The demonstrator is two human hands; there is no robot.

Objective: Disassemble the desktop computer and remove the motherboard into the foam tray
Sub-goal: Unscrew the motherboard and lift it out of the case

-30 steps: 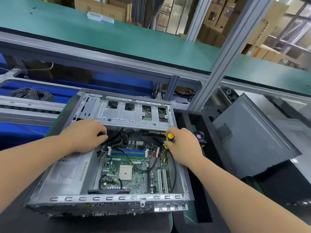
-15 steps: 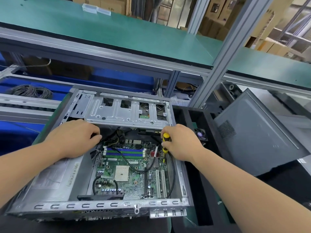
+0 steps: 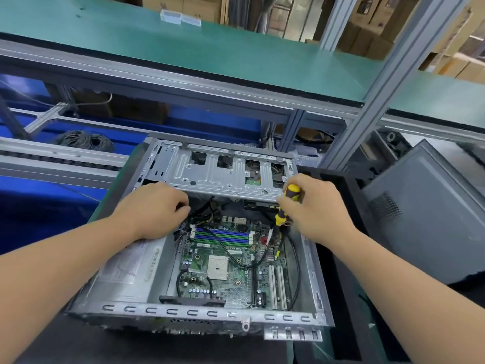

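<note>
While the open computer case (image 3: 199, 315) lies on its side in the middle of the bench, everything else is placed here in relation to it. Well to the left of the case, a coil of grey cable (image 3: 84, 140) is seen on the blue surface beside a metal rail. At the case's left side, a silver power supply (image 3: 126, 266) with a printed label is seated, and the left hand (image 3: 153, 208) is rested across its far end, knuckles up and fingers curled downward toward a bundle of black cables (image 3: 207, 207); whether anything is pinched there cannot be told. Along the far edge of the case, a perforated metal drive bracket (image 3: 223, 174) is spanned from side to side. Below it, on the case floor, the green motherboard (image 3: 231, 264) is still mounted, with blue memory slots, a pale processor socket and white expansion slots visible, and a black cable looped over it. At the case's far right corner, a yellow-and-black screwdriver (image 3: 287, 203) is gripped by the right hand (image 3: 315, 214), its shaft pointed down toward the board's right edge. Just to the right of the case, a black foam tray (image 3: 338, 179) is seen, and further right a grey side panel (image 3: 430, 219) is propped at a tilt.
</note>
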